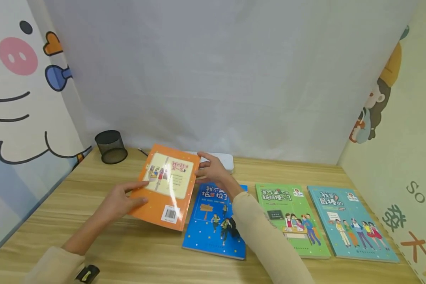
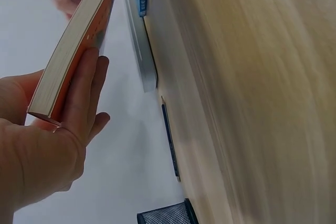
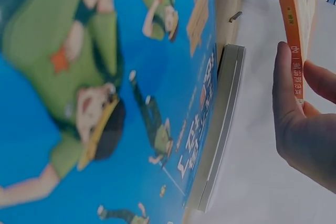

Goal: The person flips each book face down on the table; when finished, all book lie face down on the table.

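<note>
An orange book point(image 1: 156, 203) is held tilted above the table, its back cover with a barcode facing up. My left hand point(image 1: 118, 201) grips its left edge; in the left wrist view, fingers point(image 2: 79, 95) lie along the underside, below the page block. At the opposite side, my right hand point(image 1: 214, 171) holds the book near its upper right corner. The right wrist view shows the orange spine point(image 3: 296, 51) between thumb and fingers. Directly right of the orange book, a blue book point(image 1: 213, 221) lies flat, partly covered by the right forearm.
A green book point(image 1: 291, 221) and a teal book point(image 1: 355, 225) lie in a row to the right. Behind the orange book is a flat white object point(image 1: 228, 161), partly hidden. A black mesh cup point(image 1: 111, 146) stands at the back left, near a dark pencil point(image 2: 169, 140).
</note>
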{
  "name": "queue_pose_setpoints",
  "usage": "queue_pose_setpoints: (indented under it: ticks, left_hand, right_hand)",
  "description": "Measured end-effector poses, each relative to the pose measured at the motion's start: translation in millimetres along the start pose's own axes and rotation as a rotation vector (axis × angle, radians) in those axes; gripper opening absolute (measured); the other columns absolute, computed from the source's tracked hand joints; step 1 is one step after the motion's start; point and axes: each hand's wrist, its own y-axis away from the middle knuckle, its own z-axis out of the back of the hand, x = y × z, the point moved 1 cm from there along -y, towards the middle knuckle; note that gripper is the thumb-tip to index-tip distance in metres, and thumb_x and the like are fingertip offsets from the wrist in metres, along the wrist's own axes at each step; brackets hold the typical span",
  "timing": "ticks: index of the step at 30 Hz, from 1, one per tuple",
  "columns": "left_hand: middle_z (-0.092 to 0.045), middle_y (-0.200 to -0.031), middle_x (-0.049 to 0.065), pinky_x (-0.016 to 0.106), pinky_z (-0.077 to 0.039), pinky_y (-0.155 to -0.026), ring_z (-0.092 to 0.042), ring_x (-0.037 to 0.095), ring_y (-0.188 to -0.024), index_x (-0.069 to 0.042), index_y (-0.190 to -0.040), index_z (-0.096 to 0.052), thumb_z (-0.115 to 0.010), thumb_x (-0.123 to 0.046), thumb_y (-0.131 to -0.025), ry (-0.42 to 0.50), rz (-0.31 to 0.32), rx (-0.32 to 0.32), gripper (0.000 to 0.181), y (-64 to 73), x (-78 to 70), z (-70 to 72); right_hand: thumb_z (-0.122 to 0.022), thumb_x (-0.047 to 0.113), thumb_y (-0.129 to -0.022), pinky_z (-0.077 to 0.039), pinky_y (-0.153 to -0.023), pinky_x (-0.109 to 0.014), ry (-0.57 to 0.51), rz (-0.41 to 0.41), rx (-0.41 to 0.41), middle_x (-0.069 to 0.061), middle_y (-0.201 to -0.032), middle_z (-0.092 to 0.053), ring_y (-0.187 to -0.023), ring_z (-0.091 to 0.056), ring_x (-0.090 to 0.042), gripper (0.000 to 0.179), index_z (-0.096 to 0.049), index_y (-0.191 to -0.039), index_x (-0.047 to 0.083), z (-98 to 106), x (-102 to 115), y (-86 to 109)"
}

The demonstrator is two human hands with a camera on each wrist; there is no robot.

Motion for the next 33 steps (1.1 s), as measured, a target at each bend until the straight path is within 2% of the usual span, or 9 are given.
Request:
queue_pose_setpoints:
  ticks: [4,10,16,21,28,33]
  left_hand:
    - [-0.038,-0.153,0.032,0.071,-0.027,-0.112,-0.028,0.055,-0.142,0.0,-0.141,-0.054,-0.072,-0.012,-0.091,0.01,0.015,0.007,0.054,1.0,5.5,2.5]
    - [-0.038,-0.152,0.033,0.071,-0.026,-0.111,-0.028,0.056,-0.142,0.002,-0.141,-0.053,-0.072,-0.012,-0.09,-0.004,0.021,0.011,0.056,1.7,15.8,4.9]
    - [-0.039,-0.151,0.033,0.071,-0.026,-0.112,-0.029,0.055,-0.141,0.003,-0.14,-0.054,-0.073,-0.012,-0.089,-0.008,0.066,0.036,0.056,1.9,21.2,5.4]
    - [-0.042,-0.148,0.036,0.068,-0.031,-0.111,-0.034,0.056,-0.137,0.004,-0.138,-0.056,-0.074,-0.012,-0.088,-0.057,0.068,0.048,0.055,3.2,24.9,6.2]
    - [-0.038,-0.148,0.037,0.069,-0.03,-0.11,-0.033,0.057,-0.137,0.004,-0.14,-0.054,-0.074,-0.012,-0.089,-0.103,0.115,0.062,0.057,3.2,30.0,9.3]
    - [-0.042,-0.145,0.038,0.069,-0.032,-0.109,-0.036,0.057,-0.135,0.005,-0.138,-0.055,-0.075,-0.013,-0.088,-0.15,0.116,0.072,0.057,3.3,33.0,10.8]
  right_hand:
    - [-0.061,-0.017,-0.088,-0.059,-0.087,-0.049,0.034,-0.009,0.007,-0.024,-0.121,-0.061,-0.099,-0.07,-0.035,0.079,-0.036,-0.155,0.014,-5.1,-1.6,-3.1]
    - [-0.063,-0.014,-0.088,-0.06,-0.087,-0.046,0.118,-0.021,0.016,-0.026,-0.122,-0.06,-0.093,-0.07,-0.033,0.077,-0.036,-0.155,0.013,-11.6,-4.9,-6.4]
    - [-0.064,-0.012,-0.089,-0.061,-0.085,-0.044,0.177,-0.026,0.029,-0.025,-0.119,-0.058,-0.091,-0.07,-0.032,0.074,-0.037,-0.154,0.01,-15.9,-10.5,-7.8]
    - [-0.064,-0.014,-0.087,-0.061,-0.084,-0.043,0.167,-0.051,0.037,-0.019,-0.113,-0.057,-0.088,-0.069,-0.03,0.075,-0.038,-0.154,0.009,-21.9,-13.6,-9.8]
    - [-0.066,-0.015,-0.086,-0.061,-0.082,-0.041,0.206,-0.078,0.057,-0.013,-0.101,-0.054,-0.082,-0.067,-0.025,0.077,-0.038,-0.154,0.009,-30.0,-13.6,-11.9]
    - [-0.067,-0.016,-0.085,-0.062,-0.078,-0.037,0.224,-0.089,0.066,-0.012,-0.101,-0.054,-0.085,-0.068,-0.026,0.078,-0.039,-0.153,0.009,-34.4,-16.0,-15.8]
